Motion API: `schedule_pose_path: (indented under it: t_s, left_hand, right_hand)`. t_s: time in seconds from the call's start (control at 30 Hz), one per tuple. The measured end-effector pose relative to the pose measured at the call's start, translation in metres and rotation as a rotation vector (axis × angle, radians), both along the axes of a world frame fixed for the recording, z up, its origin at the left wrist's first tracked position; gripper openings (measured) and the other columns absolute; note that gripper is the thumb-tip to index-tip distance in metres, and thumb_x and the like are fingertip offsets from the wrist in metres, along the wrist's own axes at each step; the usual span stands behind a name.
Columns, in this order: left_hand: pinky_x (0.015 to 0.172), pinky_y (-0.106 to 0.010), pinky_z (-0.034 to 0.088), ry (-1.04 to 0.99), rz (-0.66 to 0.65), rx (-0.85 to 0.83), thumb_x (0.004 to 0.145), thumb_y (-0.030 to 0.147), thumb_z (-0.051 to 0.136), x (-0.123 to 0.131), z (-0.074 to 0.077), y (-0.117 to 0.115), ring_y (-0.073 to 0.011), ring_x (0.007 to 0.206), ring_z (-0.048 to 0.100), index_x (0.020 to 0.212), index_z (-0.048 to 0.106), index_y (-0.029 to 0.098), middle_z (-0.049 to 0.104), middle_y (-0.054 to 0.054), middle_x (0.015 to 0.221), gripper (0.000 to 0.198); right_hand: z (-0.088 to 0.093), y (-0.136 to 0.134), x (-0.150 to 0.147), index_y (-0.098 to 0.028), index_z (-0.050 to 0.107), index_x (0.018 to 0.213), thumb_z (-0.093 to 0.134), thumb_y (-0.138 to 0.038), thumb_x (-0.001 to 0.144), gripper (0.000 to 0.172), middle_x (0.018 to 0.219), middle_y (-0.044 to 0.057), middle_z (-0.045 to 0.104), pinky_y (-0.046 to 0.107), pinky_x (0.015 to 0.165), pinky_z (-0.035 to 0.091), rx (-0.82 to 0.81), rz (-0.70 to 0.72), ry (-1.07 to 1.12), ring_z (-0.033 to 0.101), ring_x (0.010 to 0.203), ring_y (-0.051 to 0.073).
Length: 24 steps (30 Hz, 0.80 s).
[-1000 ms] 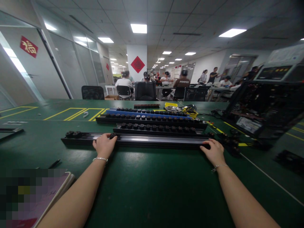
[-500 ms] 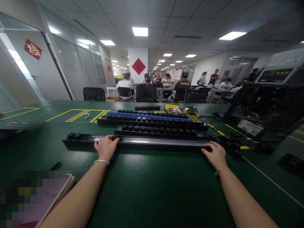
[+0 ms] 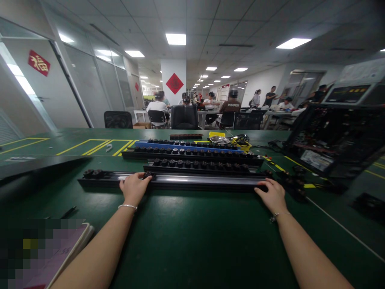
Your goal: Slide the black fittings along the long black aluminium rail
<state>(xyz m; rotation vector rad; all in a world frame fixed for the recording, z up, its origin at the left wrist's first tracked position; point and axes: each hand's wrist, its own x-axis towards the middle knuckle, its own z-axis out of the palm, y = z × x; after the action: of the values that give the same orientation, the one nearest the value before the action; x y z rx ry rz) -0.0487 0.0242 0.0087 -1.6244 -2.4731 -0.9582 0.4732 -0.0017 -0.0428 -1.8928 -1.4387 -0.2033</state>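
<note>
A long black channel rail (image 3: 198, 181) with a shiny inner face lies crosswise on the green table. Two small black round parts sit at its left end. My left hand (image 3: 135, 187) is closed at the rail's left portion, its fingertips on a small black part (image 3: 148, 175) whose shape is mostly hidden. At the right end, my right hand (image 3: 272, 194) grips the rail, thumb in front and fingers over the top. Just behind lies a shorter black rail (image 3: 197, 169) with a row of several black round parts. Farther back are another filled black rail (image 3: 192, 157) and a blue strip (image 3: 188, 147).
A pink-covered book (image 3: 67, 253), partly pixelated, lies at the front left near a black pen-like object (image 3: 68, 212). Loose black parts (image 3: 296, 182) cluster right of the rail. An open black computer case (image 3: 333, 140) stands at right. A yellow tray (image 3: 217, 135) and metal dish (image 3: 220, 140) sit behind.
Both hands stay in place on the rail. A dark flat shape shows more sharply at the left table edge than before. The view has shifted very slightly.
</note>
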Motion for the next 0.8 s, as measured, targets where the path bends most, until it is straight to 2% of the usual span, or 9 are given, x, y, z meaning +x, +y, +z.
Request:
schedule_pose_path:
  t_s: [0.2,0.4,0.6,0.8]
  left_hand:
    - [0.102,-0.046,0.024,0.016,-0.008,0.003,0.074,0.053,0.057,-0.0016,-0.0015,0.0008,-0.0301,0.106,0.056,0.099,0.069,0.022,0.070,-0.010,0.101,0.042]
    - [0.102,-0.045,0.024,0.016,-0.002,-0.017,0.075,0.052,0.056,-0.0001,0.0008,-0.0009,-0.0291,0.106,0.056,0.098,0.068,0.023,0.070,-0.009,0.102,0.040]
    - [0.101,-0.045,0.025,0.023,-0.013,-0.041,0.075,0.054,0.055,0.0022,0.0033,-0.0025,-0.0288,0.107,0.056,0.101,0.068,0.022,0.069,-0.010,0.105,0.043]
    - [0.099,-0.046,0.027,0.030,-0.037,-0.042,0.075,0.055,0.053,0.0020,0.0042,-0.0026,-0.0297,0.107,0.056,0.099,0.068,0.023,0.069,-0.009,0.103,0.043]
  right_hand:
    - [0.0004,0.0006,-0.0007,-0.023,0.065,0.081,0.053,-0.046,0.064,0.031,0.118,0.010,0.051,0.048,0.101,0.026,-0.014,-0.004,-0.014,0.039,0.117,0.030]
    - [-0.0002,0.0056,-0.0037,-0.022,0.062,0.072,0.050,-0.037,0.062,0.022,0.113,0.010,0.054,0.047,0.100,0.027,0.035,-0.040,0.010,0.041,0.113,0.029]
    - [-0.0003,0.0079,-0.0024,-0.022,0.059,0.067,0.050,-0.036,0.061,0.018,0.110,0.009,0.054,0.046,0.102,0.025,0.065,-0.075,0.042,0.041,0.113,0.028]
    - [0.0022,0.0056,-0.0009,-0.023,0.060,0.067,0.050,-0.037,0.060,0.019,0.110,0.009,0.055,0.046,0.101,0.025,0.027,-0.093,0.068,0.042,0.114,0.028]
